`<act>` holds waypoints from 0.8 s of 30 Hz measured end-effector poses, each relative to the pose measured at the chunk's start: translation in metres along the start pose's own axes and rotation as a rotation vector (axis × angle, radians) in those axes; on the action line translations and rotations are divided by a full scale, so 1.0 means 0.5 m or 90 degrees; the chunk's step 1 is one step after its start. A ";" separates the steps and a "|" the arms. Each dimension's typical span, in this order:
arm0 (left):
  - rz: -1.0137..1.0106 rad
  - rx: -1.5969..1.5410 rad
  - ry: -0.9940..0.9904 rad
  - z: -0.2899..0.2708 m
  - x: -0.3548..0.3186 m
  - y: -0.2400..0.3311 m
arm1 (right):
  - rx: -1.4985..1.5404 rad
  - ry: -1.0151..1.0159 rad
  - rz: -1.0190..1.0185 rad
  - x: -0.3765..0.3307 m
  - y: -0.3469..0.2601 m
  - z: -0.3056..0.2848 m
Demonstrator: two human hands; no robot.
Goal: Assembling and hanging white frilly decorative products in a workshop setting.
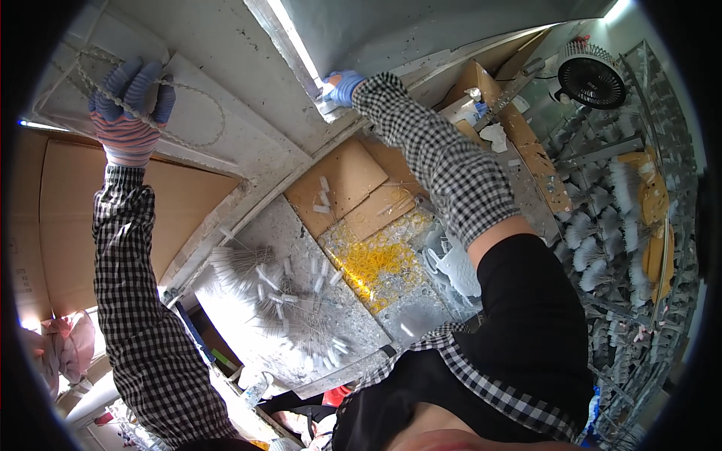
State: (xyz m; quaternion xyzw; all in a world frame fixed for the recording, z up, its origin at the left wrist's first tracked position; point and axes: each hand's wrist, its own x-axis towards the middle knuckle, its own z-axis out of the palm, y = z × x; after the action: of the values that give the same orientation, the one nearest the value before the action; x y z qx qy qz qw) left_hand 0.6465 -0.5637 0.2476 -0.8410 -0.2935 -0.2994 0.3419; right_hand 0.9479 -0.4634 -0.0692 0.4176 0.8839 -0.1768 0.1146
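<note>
Both my arms reach up and forward in checked sleeves. At the upper left, my left hand (131, 113), in a striped knit glove with blue fingers, is closed about a pale twisted cord (203, 94). The cord loops away to the right against a whitish board (226, 120). My right hand (344, 88), in a blue glove, is at the upper middle, by the bottom end of a bright slit beside a grey panel (436, 37). Its fingers are bent inward; a small pale thing shows at their tips, too unclear to name.
Below lies a worktop (383, 331) with wire bundles with white tips (278, 286), yellow rings (376, 259) and cardboard (346, 180). A black fan (592, 79) stands at upper right, above racks of grey brush-like pieces (594, 240). Brown cardboard (128, 218) stands at left.
</note>
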 end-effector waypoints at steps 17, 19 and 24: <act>0.036 0.055 -0.007 -0.008 -0.017 -0.018 | -0.110 0.231 0.030 -0.060 -0.014 0.071; 0.031 0.040 0.003 0.008 -0.012 -0.016 | -0.047 0.301 0.065 -0.066 -0.003 0.087; 0.049 0.075 -0.044 -0.061 -0.035 -0.056 | 0.018 0.415 0.020 -0.048 -0.107 0.089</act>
State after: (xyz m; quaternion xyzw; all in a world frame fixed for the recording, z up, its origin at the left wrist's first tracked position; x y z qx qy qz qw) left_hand 0.6061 -0.5751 0.2643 -0.8399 -0.2895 -0.2392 0.3918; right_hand 0.9237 -0.5300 -0.0899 0.4671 0.8651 -0.0442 -0.1775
